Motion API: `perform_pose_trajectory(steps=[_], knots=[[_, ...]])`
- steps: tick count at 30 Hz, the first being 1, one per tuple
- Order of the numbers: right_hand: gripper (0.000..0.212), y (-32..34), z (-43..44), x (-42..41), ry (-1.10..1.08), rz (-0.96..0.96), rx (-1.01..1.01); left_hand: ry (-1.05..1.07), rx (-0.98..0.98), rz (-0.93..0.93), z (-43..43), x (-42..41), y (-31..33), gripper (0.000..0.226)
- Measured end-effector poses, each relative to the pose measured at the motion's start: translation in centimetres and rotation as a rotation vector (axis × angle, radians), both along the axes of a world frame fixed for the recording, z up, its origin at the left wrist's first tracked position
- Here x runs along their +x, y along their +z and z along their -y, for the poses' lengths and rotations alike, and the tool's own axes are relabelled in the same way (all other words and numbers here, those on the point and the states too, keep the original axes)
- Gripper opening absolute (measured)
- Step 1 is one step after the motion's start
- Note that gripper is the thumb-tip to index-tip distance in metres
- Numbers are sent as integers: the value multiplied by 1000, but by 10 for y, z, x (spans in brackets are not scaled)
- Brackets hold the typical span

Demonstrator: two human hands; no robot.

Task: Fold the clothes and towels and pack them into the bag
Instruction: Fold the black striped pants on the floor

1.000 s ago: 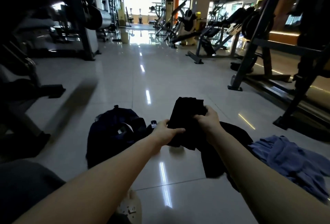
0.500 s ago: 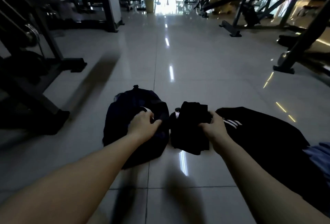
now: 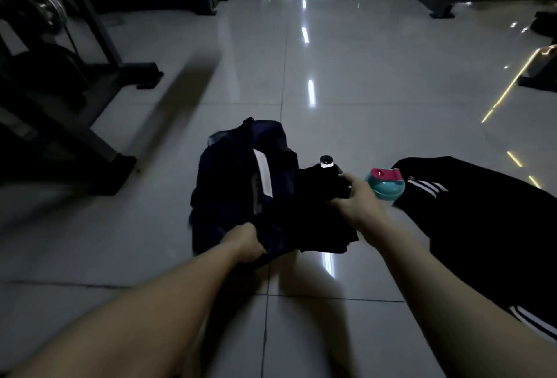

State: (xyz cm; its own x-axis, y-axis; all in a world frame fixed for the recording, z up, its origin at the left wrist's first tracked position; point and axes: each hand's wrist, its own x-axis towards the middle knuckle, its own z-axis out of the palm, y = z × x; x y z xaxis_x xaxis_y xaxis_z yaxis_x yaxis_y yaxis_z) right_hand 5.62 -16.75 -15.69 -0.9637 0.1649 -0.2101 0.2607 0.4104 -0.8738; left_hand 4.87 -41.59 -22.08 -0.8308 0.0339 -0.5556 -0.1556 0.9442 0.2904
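The dark navy fabric bag [image 3: 232, 184] lies on the glossy grey tiled floor [image 3: 361, 106], the left hand [image 3: 247, 242] gripping its rim at six o'clock. At the bag's three o'clock the right hand [image 3: 352, 199] pinches a folded black garment [image 3: 319, 227] that touches the bag; further that way are a teal pink-lidded bottle [image 3: 385, 186] and a black white-striped garment [image 3: 482, 212]

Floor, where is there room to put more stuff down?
Bare tiles lie beyond the bag, and left of it up to the gym machine. Between the bag and the striped clothes it is crowded: bottle, folded cloth, right hand.
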Motion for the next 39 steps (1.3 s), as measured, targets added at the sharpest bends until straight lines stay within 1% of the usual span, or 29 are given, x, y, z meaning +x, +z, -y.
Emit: perform_pose_trajectory(steps=[2,4,5,7,9,11,12,13,14,16,17,19,21,23,26,27,28,30,31,32,34,35,37,39], knots=[[50,5,5,5,30,-16,2,-62,35,66,-1,23,0,23],[43,11,9,11,59,-29,21,-117,103,119,-5,50,3,29],[45,15,11,13,80,-28,26,-148,133,139,-9,64,5,33],[52,24,15,20,150,-21,28,-249,160,183,-18,90,11,31],[51,32,16,27,222,-12,2,-336,185,310,-21,110,19,32],[47,36,17,36,265,25,12,-291,277,550,-12,116,27,38],[48,32,16,38,270,39,51,-221,326,634,-4,115,29,37],[51,26,15,42,271,54,90,-139,366,657,4,112,28,35],[56,19,15,47,278,79,131,-48,397,618,11,107,27,31],[64,-1,12,58,277,146,174,120,419,420,17,98,17,25],[65,-10,10,65,263,171,167,158,387,315,15,94,8,29],[58,-26,7,78,226,182,155,108,242,197,2,93,-8,42],[46,-39,1,85,188,175,153,16,110,174,-17,102,-23,62],[38,-49,-3,85,171,159,173,-21,20,155,-26,109,-33,74],[36,-61,-7,83,168,156,186,-9,-94,178,-29,111,-45,94],[38,-63,-6,82,178,156,187,-18,-138,195,-29,112,-46,96],[41,-66,-4,81,183,158,196,-34,-173,206,-29,115,-46,89],[46,-67,1,78,198,157,196,-63,-200,198,-28,118,-44,53],[49,-66,3,76,212,166,194,-60,-179,187,-26,118,-42,36],[53,-64,5,74,226,180,187,-43,-134,175,-24,117,-39,23],[63,-57,8,66,240,190,153,48,13,163,-14,114,-33,10],[66,-51,10,61,237,186,141,117,106,167,-8,112,-30,11],[64,-35,14,50,240,160,95,270,277,162,5,114,-24,18],[58,-17,23,40,263,131,-39,438,419,97,19,121,-15,26]])
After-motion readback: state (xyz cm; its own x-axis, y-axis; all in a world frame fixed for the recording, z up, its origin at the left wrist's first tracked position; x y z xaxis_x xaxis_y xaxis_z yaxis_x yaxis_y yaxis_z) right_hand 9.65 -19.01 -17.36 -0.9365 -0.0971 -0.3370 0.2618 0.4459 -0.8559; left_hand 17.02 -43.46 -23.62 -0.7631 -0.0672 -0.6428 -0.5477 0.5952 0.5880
